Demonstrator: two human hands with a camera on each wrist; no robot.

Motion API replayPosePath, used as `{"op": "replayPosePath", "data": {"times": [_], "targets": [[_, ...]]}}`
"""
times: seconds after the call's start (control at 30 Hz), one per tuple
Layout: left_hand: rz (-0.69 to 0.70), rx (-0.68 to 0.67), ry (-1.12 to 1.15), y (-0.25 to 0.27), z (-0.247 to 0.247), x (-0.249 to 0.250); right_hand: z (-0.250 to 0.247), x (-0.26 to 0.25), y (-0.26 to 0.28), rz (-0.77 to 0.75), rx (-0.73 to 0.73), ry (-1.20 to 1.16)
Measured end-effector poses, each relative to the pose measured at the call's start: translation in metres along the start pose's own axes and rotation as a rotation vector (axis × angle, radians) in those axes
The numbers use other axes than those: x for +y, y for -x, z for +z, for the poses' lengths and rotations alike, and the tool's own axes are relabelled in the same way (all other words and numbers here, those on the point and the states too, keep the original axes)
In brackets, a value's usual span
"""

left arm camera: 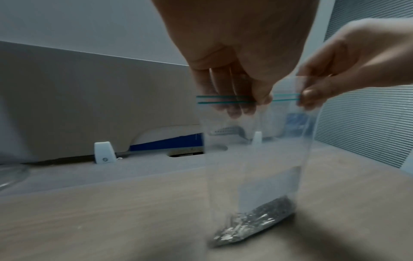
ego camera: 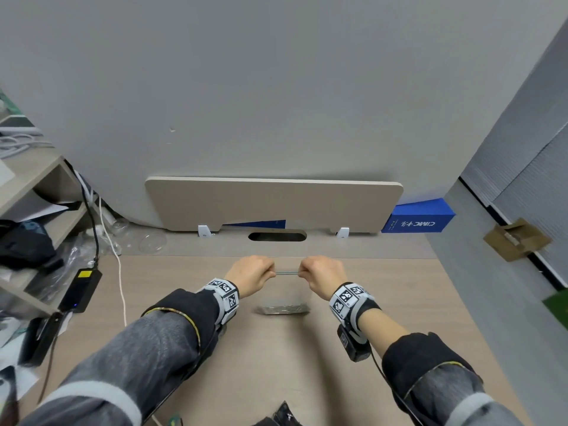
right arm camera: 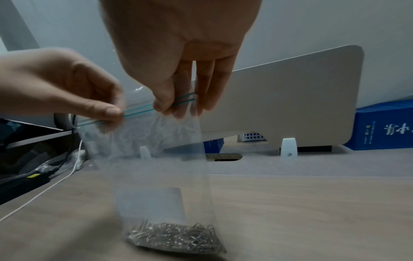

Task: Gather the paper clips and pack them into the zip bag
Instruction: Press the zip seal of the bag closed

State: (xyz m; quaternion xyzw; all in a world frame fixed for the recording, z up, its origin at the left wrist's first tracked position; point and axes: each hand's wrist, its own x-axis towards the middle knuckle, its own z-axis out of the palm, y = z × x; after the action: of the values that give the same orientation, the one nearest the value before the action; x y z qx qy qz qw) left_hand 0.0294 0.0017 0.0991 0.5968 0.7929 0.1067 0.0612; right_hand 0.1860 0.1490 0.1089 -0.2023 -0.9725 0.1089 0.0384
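Observation:
A clear zip bag [ego camera: 287,290] [left arm camera: 259,159] [right arm camera: 161,167] with a green zip strip hangs upright over the wooden desk [ego camera: 276,348], its bottom touching the desk. A heap of silver paper clips [ego camera: 284,309] [left arm camera: 252,222] [right arm camera: 176,236] lies at the bottom of the bag. My left hand [ego camera: 255,273] [left arm camera: 241,84] [right arm camera: 67,91] pinches the zip strip at its left end. My right hand [ego camera: 319,273] [right arm camera: 178,84] [left arm camera: 348,74] pinches the strip at its right end. The strip is stretched level between the two hands.
A beige divider panel [ego camera: 273,204] stands at the desk's back, with a cable slot [ego camera: 277,236] before it. A blue box [ego camera: 418,216] sits at the back right. Shelves with cables, a black power brick [ego camera: 81,289] and a white cord [ego camera: 120,272] crowd the left.

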Motion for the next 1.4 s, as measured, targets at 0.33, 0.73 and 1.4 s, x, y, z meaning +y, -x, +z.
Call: {"op": "replayPosePath", "data": {"times": [0.33,0.73,1.4], "targets": [[-0.085,-0.024,0.016,0.013,-0.009,-0.034,-0.007,0.015,-0.005,0.043,0.016,0.04],[-0.223,-0.024,0.226,-0.003,-0.003,-0.007,-0.019,0.05,0.011,0.165,-0.078,-0.029],[-0.467,-0.556,1.058,-0.106,0.025,0.138,-0.106,0.21,0.066,0.555,-0.558,-0.432]]}}
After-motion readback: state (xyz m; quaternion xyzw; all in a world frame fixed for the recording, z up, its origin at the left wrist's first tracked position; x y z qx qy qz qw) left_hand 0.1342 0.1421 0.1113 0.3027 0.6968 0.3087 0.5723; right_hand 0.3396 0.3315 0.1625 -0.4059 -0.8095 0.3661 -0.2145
